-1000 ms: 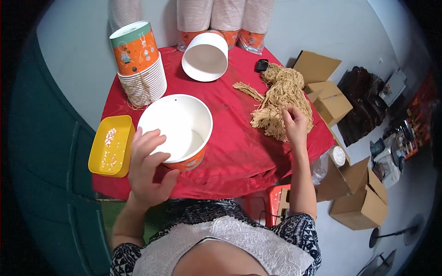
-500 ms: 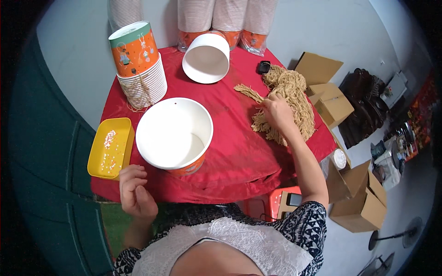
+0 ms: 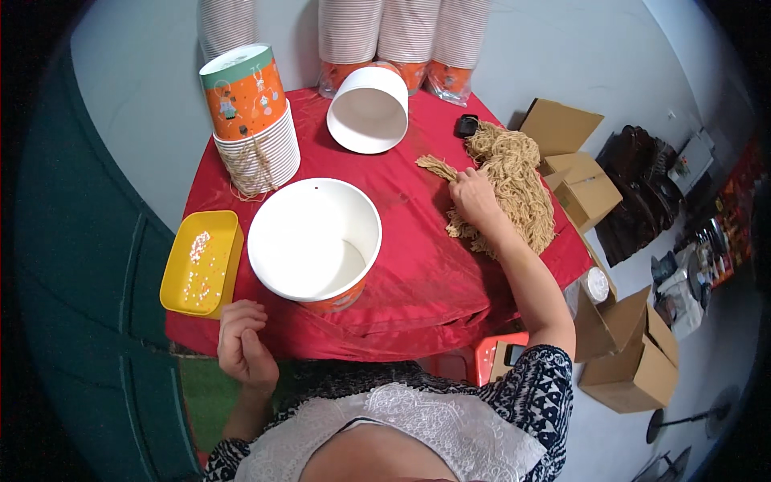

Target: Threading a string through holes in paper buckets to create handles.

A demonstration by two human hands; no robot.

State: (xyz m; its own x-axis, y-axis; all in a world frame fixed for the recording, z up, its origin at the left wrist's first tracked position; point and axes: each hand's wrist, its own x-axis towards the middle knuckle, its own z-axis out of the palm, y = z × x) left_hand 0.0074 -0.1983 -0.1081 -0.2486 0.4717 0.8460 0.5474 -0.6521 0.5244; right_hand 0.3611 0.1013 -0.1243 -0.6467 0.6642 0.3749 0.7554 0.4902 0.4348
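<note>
Picking-up step: right hand [image 3: 472,195] curled into heap of tan twine strands [image 3: 507,186] at right of red-covered desk [image 3: 418,265], fingers closed on a tuft. Left hand [image 3: 241,344] loosely curled, empty, below large white paper bucket [image 3: 315,240]. Next probably: separating one strand cleanly.

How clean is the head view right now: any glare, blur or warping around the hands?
Head view: strong fisheye bending, dark vignette at the rim; light even, soft shadow inside the white bucket; mild sheen on the red cloth; right hand on the twine pile and left hand both sharp, no motion blur.
</note>
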